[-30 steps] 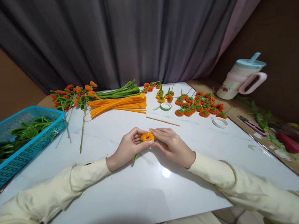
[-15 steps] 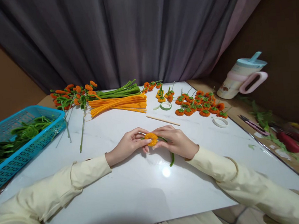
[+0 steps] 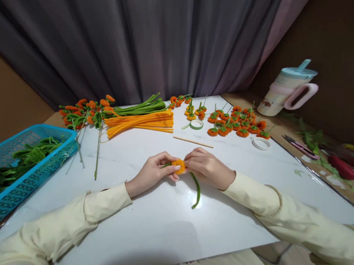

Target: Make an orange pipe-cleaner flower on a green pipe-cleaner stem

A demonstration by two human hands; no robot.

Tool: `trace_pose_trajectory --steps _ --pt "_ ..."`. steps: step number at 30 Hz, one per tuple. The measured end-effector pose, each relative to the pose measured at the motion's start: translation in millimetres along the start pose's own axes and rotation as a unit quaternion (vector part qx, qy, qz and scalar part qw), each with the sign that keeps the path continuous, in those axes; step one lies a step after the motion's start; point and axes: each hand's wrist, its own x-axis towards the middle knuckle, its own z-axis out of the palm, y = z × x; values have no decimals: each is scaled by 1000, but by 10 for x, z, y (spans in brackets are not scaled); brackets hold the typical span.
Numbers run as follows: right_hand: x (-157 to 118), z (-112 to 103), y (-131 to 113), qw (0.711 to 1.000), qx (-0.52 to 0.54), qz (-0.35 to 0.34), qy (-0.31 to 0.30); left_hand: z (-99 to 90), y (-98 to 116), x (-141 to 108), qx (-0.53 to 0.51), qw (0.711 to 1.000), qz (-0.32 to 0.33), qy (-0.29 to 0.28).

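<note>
Swung lower, the fuzzy green strip curves beside the right hand, whose grip I cannot tell. Above the white marbled desk, the left hand clamps the round yellow-orange fuzzy flower, likely light, soft, crushable; pinch its rim.

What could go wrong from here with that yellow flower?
The flower is pinched in the left hand; too tight a squeeze might flatten it.
The green strip hangs loose below the right hand, so it might catch and tug the flower.
The stick lies just beyond the hands and might get knocked.
</note>
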Motion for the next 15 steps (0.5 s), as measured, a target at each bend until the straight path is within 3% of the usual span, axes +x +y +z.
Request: trace_pose_trajectory --steps 9,15 --pt "-13 -3 45 997 27 69 -19 13 27 9 2 999 -25 -21" --pt "-23 71 -8 997 56 45 -3 32 26 16 -7 999 -37 -36"
